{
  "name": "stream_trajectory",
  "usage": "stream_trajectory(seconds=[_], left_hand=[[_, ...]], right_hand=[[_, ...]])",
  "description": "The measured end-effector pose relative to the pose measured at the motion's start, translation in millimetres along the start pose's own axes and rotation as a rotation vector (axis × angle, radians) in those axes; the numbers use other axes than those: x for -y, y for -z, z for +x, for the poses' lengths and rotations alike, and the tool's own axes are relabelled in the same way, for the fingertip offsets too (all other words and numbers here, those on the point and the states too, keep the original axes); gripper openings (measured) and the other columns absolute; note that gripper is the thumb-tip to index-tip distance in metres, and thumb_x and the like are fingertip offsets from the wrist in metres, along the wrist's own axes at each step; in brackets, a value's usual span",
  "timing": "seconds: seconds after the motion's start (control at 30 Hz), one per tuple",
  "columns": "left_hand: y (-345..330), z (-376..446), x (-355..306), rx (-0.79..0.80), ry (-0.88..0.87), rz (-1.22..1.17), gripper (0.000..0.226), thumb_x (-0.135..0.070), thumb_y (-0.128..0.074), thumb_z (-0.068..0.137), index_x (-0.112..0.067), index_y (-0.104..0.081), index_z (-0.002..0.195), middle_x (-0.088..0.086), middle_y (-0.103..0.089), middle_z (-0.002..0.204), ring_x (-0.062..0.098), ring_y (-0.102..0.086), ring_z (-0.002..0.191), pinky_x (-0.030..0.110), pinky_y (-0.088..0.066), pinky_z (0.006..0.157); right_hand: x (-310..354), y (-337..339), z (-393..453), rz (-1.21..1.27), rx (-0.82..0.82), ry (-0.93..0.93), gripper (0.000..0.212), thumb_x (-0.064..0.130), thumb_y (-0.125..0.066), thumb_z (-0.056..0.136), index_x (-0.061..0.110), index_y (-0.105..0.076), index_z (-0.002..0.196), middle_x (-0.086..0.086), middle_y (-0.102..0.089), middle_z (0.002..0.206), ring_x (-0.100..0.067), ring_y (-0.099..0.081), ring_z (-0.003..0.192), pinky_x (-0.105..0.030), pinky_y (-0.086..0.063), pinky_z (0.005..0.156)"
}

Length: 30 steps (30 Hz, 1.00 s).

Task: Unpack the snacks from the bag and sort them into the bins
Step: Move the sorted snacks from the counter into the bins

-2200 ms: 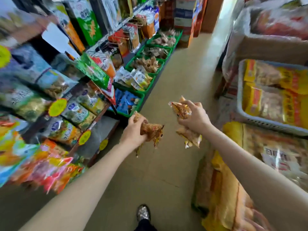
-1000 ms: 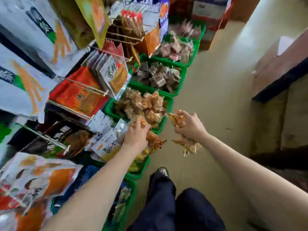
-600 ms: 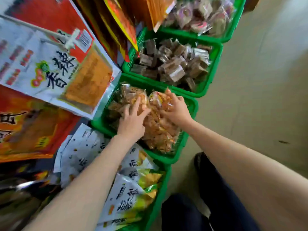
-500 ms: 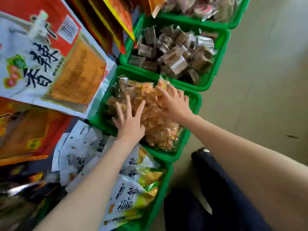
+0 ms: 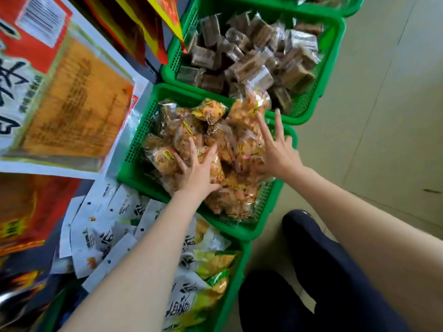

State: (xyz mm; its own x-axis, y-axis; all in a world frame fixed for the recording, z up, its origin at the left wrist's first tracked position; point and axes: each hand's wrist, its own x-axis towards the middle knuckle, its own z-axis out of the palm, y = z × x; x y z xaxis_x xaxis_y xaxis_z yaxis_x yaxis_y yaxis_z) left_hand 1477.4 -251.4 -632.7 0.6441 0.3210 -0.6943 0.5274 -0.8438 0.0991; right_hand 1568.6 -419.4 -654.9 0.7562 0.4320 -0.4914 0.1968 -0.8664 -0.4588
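Our left hand [image 5: 197, 172] pressed flat, fingers spread, on the clear-wrapped golden snack packets [image 5: 211, 149] heaped in the green plastic mesh bin [image 5: 141, 149]; at three o'clock, our right hand [image 5: 278, 152], fingers wide, should nudge strays inward

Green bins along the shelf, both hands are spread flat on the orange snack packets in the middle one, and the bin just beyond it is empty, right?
Not quite. In the head view the bin beyond is full of brown wrapped snacks. The rest holds: left hand and right hand are spread on the orange snack packets in the middle bin.
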Motion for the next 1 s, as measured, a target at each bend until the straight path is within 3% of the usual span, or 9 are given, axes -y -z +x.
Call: stream_trajectory(seconds=[0.07,0.13,0.23,0.37,0.43,0.6,0.73,0.83,1.0], left_hand=[[2,4,11,-0.027,0.052,0.021,0.104,-0.03,-0.072,0.081,-0.048,0.008,0.145,-0.001,0.043,0.146,0.048,0.025,0.135,0.059,-0.034,0.104],[4,8,21,-0.063,0.116,0.043,0.108,-0.03,-0.073,0.08,-0.048,0.013,0.143,-0.002,0.044,0.145,0.048,0.025,0.135,0.062,-0.033,0.103],[9,9,28,-0.079,0.192,0.06,0.109,-0.021,-0.072,0.083,-0.049,0.016,0.143,-0.002,0.045,0.144,0.045,0.025,0.136,0.05,-0.044,0.09],[16,5,33,-0.027,0.148,-0.006,0.115,-0.029,-0.076,0.078,-0.044,0.017,0.145,0.001,0.043,0.145,0.044,0.013,0.14,0.051,-0.038,0.101],[13,-11,37,0.02,0.072,-0.046,0.118,-0.031,-0.078,0.074,-0.044,0.016,0.144,0.002,0.043,0.145,0.042,-0.001,0.143,0.051,-0.038,0.104],[16,-80,10,-0.064,0.105,-0.125,0.09,-0.019,-0.062,0.089,-0.037,0.002,0.149,0.005,0.028,0.154,0.039,-0.006,0.143,0.047,-0.039,0.104],[62,-150,-40,-0.125,-0.072,-0.108,0.067,-0.017,-0.054,0.092,-0.019,-0.017,0.148,0.01,-0.014,0.155,0.032,-0.041,0.127,0.036,-0.04,0.089],[95,-221,-83,-0.112,-0.27,-0.023,0.058,-0.017,-0.051,0.093,-0.012,-0.025,0.144,0.012,-0.034,0.144,0.032,-0.041,0.126,0.042,-0.036,0.1],[100,-361,-146,-0.135,-0.614,0.242,0.047,-0.02,-0.049,0.092,-0.009,-0.038,0.136,0.014,-0.043,0.135,0.031,-0.043,0.125,0.039,-0.035,0.101]], right_hand=[[5,11,16,-0.102,-0.005,0.056,0.105,-0.006,-0.049,0.083,0.046,0.02,0.142,0.005,0.031,0.153,-0.045,-0.037,0.12,-0.039,-0.045,0.069],[18,22,33,-0.245,0.077,0.198,0.106,-0.004,-0.054,0.082,0.046,0.016,0.143,0.007,0.029,0.153,-0.045,-0.035,0.124,-0.037,-0.045,0.07],[49,25,44,-0.51,0.283,0.407,0.109,0.017,-0.07,0.082,0.042,0.015,0.146,0.006,0.028,0.154,-0.045,-0.019,0.138,-0.042,-0.048,0.09],[58,7,35,-0.643,0.44,0.356,0.125,0.039,-0.079,0.071,0.04,0.024,0.142,0.002,0.033,0.152,-0.048,-0.001,0.141,-0.056,-0.035,0.106],[54,14,19,-0.631,0.469,0.342,0.12,0.039,-0.075,0.075,0.037,0.022,0.144,0.0,0.029,0.154,-0.045,0.001,0.142,-0.054,-0.028,0.11],[43,57,-43,-0.394,0.353,0.199,0.094,0.024,-0.066,0.086,0.032,0.002,0.15,-0.009,0.003,0.158,-0.042,-0.017,0.14,-0.048,-0.037,0.102],[34,127,-123,-0.258,0.253,0.057,0.074,0.02,-0.063,0.084,0.015,-0.025,0.147,-0.019,-0.041,0.134,-0.036,-0.045,0.123,-0.042,-0.042,0.1],[21,193,-213,-0.149,0.102,-0.084,0.067,0.018,-0.063,0.086,0.009,-0.031,0.144,-0.021,-0.044,0.135,-0.033,-0.045,0.124,-0.034,-0.039,0.099],[-1,271,-401,-0.05,-0.082,-0.333,0.057,0.023,-0.062,0.089,0.009,-0.038,0.139,-0.017,-0.049,0.134,-0.033,-0.045,0.123,-0.034,-0.038,0.096]])
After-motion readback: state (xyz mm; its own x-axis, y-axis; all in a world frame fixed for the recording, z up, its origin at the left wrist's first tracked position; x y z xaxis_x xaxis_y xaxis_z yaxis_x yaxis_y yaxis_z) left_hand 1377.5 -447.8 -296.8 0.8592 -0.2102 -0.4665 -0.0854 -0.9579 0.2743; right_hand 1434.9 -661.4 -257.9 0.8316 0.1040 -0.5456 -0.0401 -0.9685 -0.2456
